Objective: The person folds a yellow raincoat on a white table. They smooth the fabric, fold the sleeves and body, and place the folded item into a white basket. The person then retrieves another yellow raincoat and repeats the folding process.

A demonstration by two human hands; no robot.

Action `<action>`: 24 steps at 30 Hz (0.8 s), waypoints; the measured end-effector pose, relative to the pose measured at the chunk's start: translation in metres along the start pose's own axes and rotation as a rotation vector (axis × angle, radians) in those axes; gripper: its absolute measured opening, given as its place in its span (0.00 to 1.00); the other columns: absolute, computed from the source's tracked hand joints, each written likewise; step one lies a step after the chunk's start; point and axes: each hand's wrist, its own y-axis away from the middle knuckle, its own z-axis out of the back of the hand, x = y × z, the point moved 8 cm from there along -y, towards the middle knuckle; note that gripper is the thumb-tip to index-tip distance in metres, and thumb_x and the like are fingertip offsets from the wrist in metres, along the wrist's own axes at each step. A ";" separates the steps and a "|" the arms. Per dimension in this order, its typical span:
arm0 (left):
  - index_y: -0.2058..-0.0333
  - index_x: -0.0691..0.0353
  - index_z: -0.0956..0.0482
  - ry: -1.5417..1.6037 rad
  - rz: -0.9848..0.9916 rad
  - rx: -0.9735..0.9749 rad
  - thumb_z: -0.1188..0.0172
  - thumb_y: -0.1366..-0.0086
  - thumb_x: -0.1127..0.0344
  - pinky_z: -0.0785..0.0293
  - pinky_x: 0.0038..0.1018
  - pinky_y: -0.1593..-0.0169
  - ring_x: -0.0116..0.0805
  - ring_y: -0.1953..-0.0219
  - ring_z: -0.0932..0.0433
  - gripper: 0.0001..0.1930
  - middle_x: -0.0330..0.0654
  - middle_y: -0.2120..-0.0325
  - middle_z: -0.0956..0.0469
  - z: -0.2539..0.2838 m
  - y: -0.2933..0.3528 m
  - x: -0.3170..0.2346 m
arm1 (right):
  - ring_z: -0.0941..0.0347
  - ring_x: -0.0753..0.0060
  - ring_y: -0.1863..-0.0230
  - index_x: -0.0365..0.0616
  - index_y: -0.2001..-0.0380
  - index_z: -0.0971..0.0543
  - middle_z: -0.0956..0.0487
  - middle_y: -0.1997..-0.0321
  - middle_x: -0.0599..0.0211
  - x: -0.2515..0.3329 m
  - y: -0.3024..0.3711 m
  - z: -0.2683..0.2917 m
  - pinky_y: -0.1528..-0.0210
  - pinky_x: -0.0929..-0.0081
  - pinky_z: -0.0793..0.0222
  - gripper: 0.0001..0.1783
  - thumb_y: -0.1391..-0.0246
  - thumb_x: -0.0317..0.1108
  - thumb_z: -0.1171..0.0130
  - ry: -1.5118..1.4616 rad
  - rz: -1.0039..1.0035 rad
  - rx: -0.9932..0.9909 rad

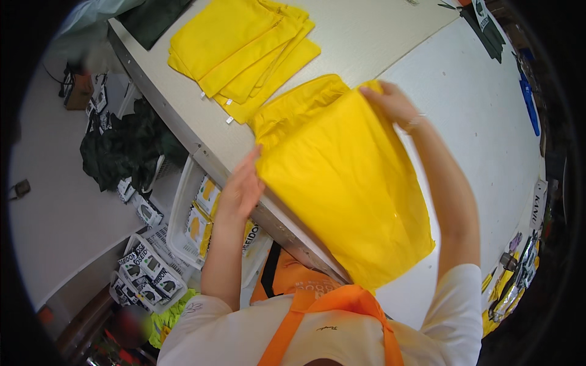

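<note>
A large, smooth sheet of yellow fabric (348,189) is stretched between my hands over the near part of the table. My right hand (394,105) grips its far right corner, the thumb on top. At the far left corner my left hand (243,188) has its fingers closed on the edge, partly hidden by the fabric. Just beyond lies a crumpled yellow fabric piece (305,107), partly covered by the held one. It touches a stack of folded yellow fabric pieces (238,46) with small white tags along the near side.
The table (452,128) has a metal edge (177,125) on its left. Below stand a white basket (186,229) of packets and a smaller basket (177,293) of boxes. Dark cloth (122,146) is heaped beside the table. A blue tool (528,104) lies at the far right.
</note>
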 end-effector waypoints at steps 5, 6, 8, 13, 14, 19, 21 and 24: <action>0.40 0.59 0.42 -1.192 0.086 -0.376 0.29 0.56 0.54 0.41 0.34 0.42 0.41 0.45 0.35 0.45 0.54 0.49 0.35 0.019 -0.014 -0.016 | 0.27 0.64 0.55 0.32 0.53 0.28 0.23 0.56 0.54 -0.041 -0.029 -0.042 0.52 0.73 0.32 0.34 0.50 0.55 0.44 -0.212 -0.131 0.012; 0.40 0.58 0.42 -1.434 0.050 -0.418 0.28 0.58 0.53 0.41 0.35 0.42 0.43 0.47 0.35 0.47 0.55 0.52 0.34 0.009 -0.012 -0.024 | 0.27 0.64 0.54 0.32 0.52 0.28 0.24 0.55 0.54 -0.039 -0.024 -0.041 0.51 0.74 0.33 0.35 0.50 0.56 0.44 -0.156 -0.129 0.065; 0.41 0.59 0.41 -1.736 -0.531 -0.287 0.27 0.59 0.53 0.40 0.35 0.43 0.46 0.47 0.34 0.47 0.56 0.51 0.33 -0.012 -0.020 -0.050 | 0.27 0.64 0.54 0.33 0.50 0.30 0.24 0.53 0.54 -0.036 -0.011 -0.032 0.50 0.74 0.33 0.37 0.50 0.56 0.43 -0.037 -0.116 0.179; 0.44 0.60 0.35 -1.680 -0.696 0.245 0.29 0.57 0.53 0.38 0.33 0.44 0.49 0.46 0.35 0.42 0.52 0.45 0.35 -0.026 -0.073 -0.043 | 0.27 0.65 0.55 0.33 0.49 0.31 0.25 0.53 0.55 -0.059 0.016 -0.037 0.50 0.73 0.33 0.34 0.48 0.53 0.44 -0.131 -0.129 0.247; 0.45 0.61 0.33 -1.678 -0.604 0.220 0.30 0.57 0.54 0.38 0.34 0.44 0.49 0.46 0.35 0.39 0.52 0.45 0.35 -0.012 -0.070 -0.036 | 0.27 0.64 0.56 0.33 0.51 0.29 0.24 0.55 0.55 -0.059 0.018 -0.039 0.52 0.73 0.32 0.33 0.48 0.53 0.44 -0.076 -0.101 0.175; 0.57 0.63 0.24 -1.637 -0.372 0.080 0.31 0.54 0.55 0.35 0.35 0.48 0.47 0.50 0.31 0.27 0.49 0.51 0.30 0.009 -0.029 -0.019 | 0.25 0.57 0.65 0.31 0.64 0.23 0.22 0.68 0.46 -0.059 0.038 -0.052 0.61 0.69 0.31 0.28 0.50 0.53 0.42 0.310 -0.123 -0.007; 0.62 0.66 0.23 -1.678 -0.582 -0.028 0.32 0.53 0.60 0.32 0.33 0.51 0.45 0.55 0.28 0.21 0.48 0.56 0.27 -0.034 -0.016 -0.028 | 0.25 0.54 0.66 0.33 0.69 0.24 0.23 0.69 0.45 -0.055 0.038 -0.059 0.62 0.65 0.31 0.31 0.50 0.57 0.44 0.351 -0.088 -0.034; 0.67 0.68 0.23 -1.776 -0.727 -0.055 0.33 0.51 0.63 0.31 0.31 0.55 0.43 0.61 0.26 0.16 0.47 0.63 0.26 -0.038 -0.020 -0.022 | 0.26 0.52 0.67 0.34 0.69 0.25 0.23 0.67 0.46 -0.040 0.039 -0.066 0.61 0.63 0.32 0.31 0.48 0.58 0.48 0.389 0.014 -0.069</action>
